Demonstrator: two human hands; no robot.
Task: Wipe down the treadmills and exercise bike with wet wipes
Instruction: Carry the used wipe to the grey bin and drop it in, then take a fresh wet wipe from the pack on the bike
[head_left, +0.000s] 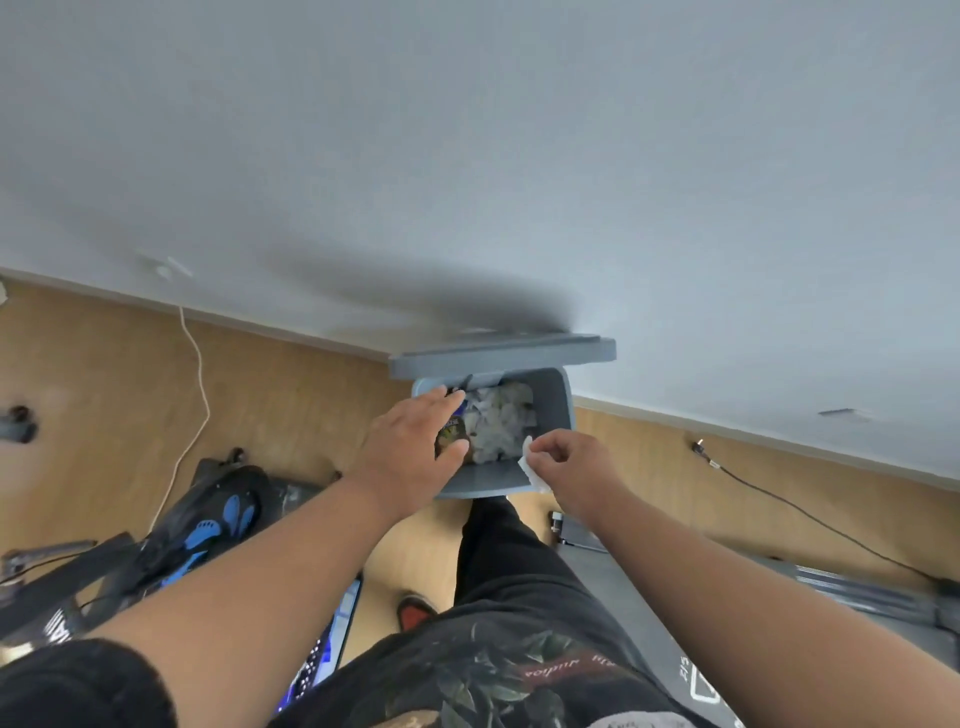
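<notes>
A grey pedal bin (556, 405) stands against the white wall with its lid (501, 353) raised. Crumpled white wipes (498, 421) fill its inside. My left hand (410, 447) reaches over the bin's left rim with its fingers stretched out flat, above a dark printed wrapper (451, 431). My right hand (574, 470) pinches a white wet wipe (530, 470) at the bin's front rim. A treadmill deck (623, 587) lies at the lower right. The black and blue exercise machine (208, 519) sits at the lower left.
The floor is light wood. A white cable (195, 374) runs down from a wall socket at the left. A black cable with a plug (779, 493) trails along the floor at the right. My leg in black trousers (498, 561) stands before the bin.
</notes>
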